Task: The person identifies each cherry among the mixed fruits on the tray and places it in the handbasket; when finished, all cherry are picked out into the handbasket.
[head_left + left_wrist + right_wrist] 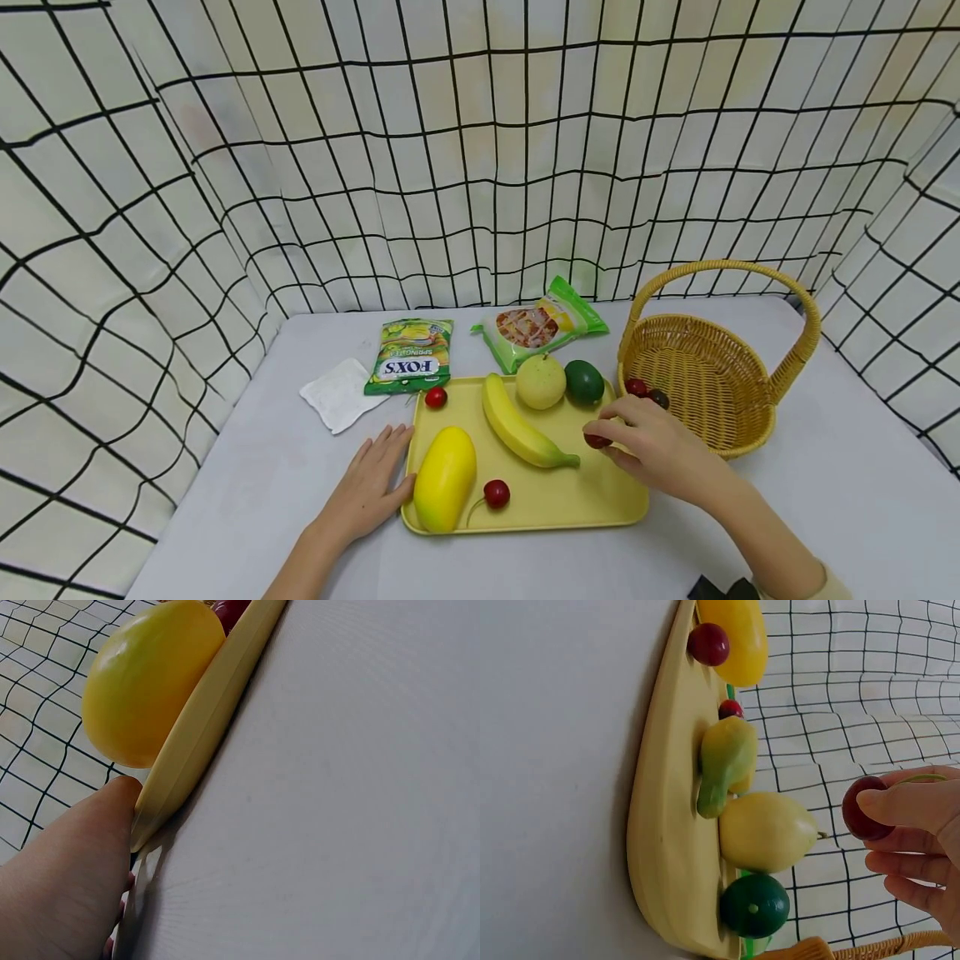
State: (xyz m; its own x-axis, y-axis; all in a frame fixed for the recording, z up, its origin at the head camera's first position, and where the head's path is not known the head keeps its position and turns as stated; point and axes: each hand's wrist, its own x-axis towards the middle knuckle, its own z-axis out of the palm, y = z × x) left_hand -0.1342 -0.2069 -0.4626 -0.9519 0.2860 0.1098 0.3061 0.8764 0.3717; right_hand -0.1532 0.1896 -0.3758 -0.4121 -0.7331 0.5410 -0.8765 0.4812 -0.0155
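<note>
My right hand (660, 450) pinches a dark red cherry (864, 806) between thumb and fingers, above the right part of the yellow tray (540, 504). Its green stem shows in the right wrist view. At the tray's left edge, my left hand (369, 487) lies with fingers extended and its thumb against the rim. On the tray are a yellow mango (445, 479), a banana (517, 425), a pale round pear (541, 382) and a dark green fruit (584, 382). One cherry (497, 494) lies near the front, another cherry (436, 397) at the back left corner.
A wicker basket (697, 367) with a tall handle stands right of the tray, dark red cherries (636, 387) inside it. Behind the tray lie a green FOX'S bag (410, 356) and another green snack bag (534, 327). A white tissue (343, 396) is at left.
</note>
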